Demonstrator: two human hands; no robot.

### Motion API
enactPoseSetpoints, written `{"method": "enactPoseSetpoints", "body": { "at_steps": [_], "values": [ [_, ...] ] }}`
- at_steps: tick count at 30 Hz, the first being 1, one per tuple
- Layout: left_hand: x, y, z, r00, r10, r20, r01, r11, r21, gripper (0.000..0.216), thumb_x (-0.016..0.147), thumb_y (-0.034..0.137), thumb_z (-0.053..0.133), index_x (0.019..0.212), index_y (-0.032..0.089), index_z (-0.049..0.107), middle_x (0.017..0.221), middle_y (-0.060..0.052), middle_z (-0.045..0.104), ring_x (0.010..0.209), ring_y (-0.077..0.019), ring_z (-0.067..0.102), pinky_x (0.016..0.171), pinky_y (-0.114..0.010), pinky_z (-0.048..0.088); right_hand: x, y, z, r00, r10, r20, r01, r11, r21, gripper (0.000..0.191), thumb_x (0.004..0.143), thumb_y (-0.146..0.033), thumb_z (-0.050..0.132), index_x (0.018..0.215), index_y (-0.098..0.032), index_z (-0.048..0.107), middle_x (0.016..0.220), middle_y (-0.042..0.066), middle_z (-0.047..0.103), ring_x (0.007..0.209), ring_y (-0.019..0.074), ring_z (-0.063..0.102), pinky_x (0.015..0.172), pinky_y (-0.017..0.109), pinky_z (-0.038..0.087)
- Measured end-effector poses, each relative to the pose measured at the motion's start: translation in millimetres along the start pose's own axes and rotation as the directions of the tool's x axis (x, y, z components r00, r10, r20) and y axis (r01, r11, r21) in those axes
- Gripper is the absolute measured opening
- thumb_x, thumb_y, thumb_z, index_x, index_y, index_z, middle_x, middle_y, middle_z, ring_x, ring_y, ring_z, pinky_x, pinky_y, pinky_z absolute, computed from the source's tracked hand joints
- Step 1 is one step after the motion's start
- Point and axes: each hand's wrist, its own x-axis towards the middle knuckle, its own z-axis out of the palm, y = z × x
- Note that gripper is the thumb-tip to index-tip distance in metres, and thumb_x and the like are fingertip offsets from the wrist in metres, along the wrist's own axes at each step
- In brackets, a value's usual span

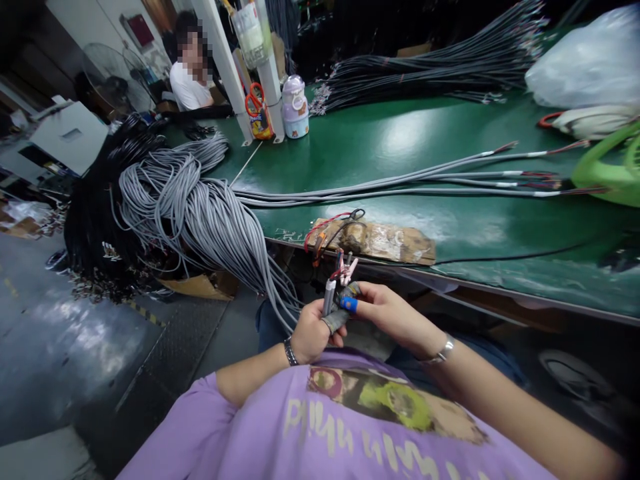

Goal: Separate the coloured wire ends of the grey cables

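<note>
My left hand (311, 331) is closed around the end of a grey cable (329, 296), with a taped fingertip pressed on its sheath. My right hand (381, 305) is closed in a pinch at the same cable end; one finger wears a blue cot. Stripped coloured wires (345, 268) stick up from the cable between the two hands. Both hands sit close above my lap, just in front of the green table's near edge (500, 283).
A thick bundle of grey cables (200, 207) drapes off the table to my left. Several finished cables (425, 183) lie across the table. A taped fixture with red and black leads (373, 240) sits at the edge. Another person (190, 73) sits at the far left.
</note>
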Motion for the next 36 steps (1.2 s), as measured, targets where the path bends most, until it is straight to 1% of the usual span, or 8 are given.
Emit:
{"method": "enactPoseSetpoints", "body": {
  "at_steps": [5,8,16,22,24,29,33,36],
  "values": [
    [-4,7,-3,0.992,-0.048,0.119,0.043,0.998,0.05,0.05,0.067,0.06,0.069,0.08,0.014,0.056,0.054,0.001,0.06,0.037,-0.0091,0.053,0.036,-0.018,0.034,1,-9,-2,0.994,-0.045,0.098,0.056,0.991,-0.121,0.033,0.068,-0.047,0.074,0.073,-0.015,0.066,0.068,0.001,0.065,0.061,0.0133,0.054,0.062,0.027,0.045],
    [-3,9,-4,0.992,-0.038,0.118,0.03,0.997,0.066,0.051,0.068,0.062,0.068,0.079,0.013,0.056,0.055,0.0,0.061,0.039,-0.0098,0.056,0.038,-0.018,0.035,1,-8,-2,0.995,-0.049,0.084,0.06,0.989,-0.136,0.033,0.068,-0.047,0.073,0.075,-0.016,0.065,0.071,0.001,0.065,0.063,0.0142,0.056,0.064,0.028,0.047],
    [1,0,1,0.997,0.033,-0.064,-0.035,0.999,-0.019,0.051,0.069,0.063,0.066,0.081,0.015,0.055,0.053,0.001,0.061,0.038,-0.0107,0.056,0.036,-0.017,0.033,2,10,15,0.976,-0.074,-0.207,0.07,0.997,-0.028,0.027,0.064,-0.041,0.074,0.067,-0.018,0.059,0.065,-0.001,0.061,0.06,0.013,0.052,0.061,0.027,0.044],
    [-5,7,0,0.991,0.046,-0.126,-0.057,0.995,-0.085,0.05,0.066,0.06,0.071,0.079,0.013,0.058,0.051,0.002,0.06,0.035,-0.009,0.053,0.034,-0.017,0.033,13,16,1,0.92,0.062,-0.386,0.062,0.952,0.301,0.025,0.065,-0.034,0.073,0.063,-0.02,0.052,0.056,-0.005,0.05,0.05,0.0092,0.044,0.052,0.024,0.039],
    [-7,12,1,0.99,0.061,-0.129,-0.075,0.992,-0.103,0.049,0.066,0.059,0.072,0.078,0.013,0.059,0.052,0.001,0.06,0.035,-0.0083,0.052,0.034,-0.017,0.033,17,14,-6,0.937,0.098,-0.336,0.038,0.926,0.375,0.024,0.07,-0.04,0.071,0.07,-0.021,0.057,0.063,-0.002,0.057,0.053,0.0109,0.049,0.054,0.025,0.044],
    [-6,21,10,0.992,0.082,-0.095,-0.095,0.986,-0.138,0.047,0.065,0.057,0.073,0.077,0.014,0.057,0.052,0.002,0.061,0.034,-0.0091,0.052,0.032,-0.018,0.034,27,7,-5,0.995,0.081,-0.061,-0.045,0.895,0.444,0.042,0.08,-0.061,0.058,0.08,-0.019,0.064,0.074,0.006,0.066,0.062,0.0155,0.058,0.057,0.028,0.048],
    [0,25,18,0.991,0.11,-0.079,-0.121,0.981,-0.153,0.044,0.067,0.055,0.072,0.077,0.014,0.057,0.052,0.002,0.06,0.034,-0.0088,0.052,0.033,-0.017,0.033,35,4,-1,0.998,0.044,-0.042,-0.019,0.878,0.478,0.042,0.074,-0.06,0.067,0.079,-0.018,0.067,0.07,0.005,0.067,0.057,0.0149,0.057,0.051,0.026,0.046],
    [3,26,21,0.991,0.103,-0.084,-0.114,0.983,-0.144,0.043,0.069,0.054,0.07,0.076,0.014,0.057,0.052,0.002,0.06,0.034,-0.0082,0.051,0.032,-0.017,0.031,39,5,-1,0.999,0.05,-0.02,-0.032,0.858,0.513,0.044,0.075,-0.061,0.065,0.078,-0.017,0.069,0.065,0.005,0.067,0.052,0.0147,0.057,0.048,0.026,0.047]
  ]
}}
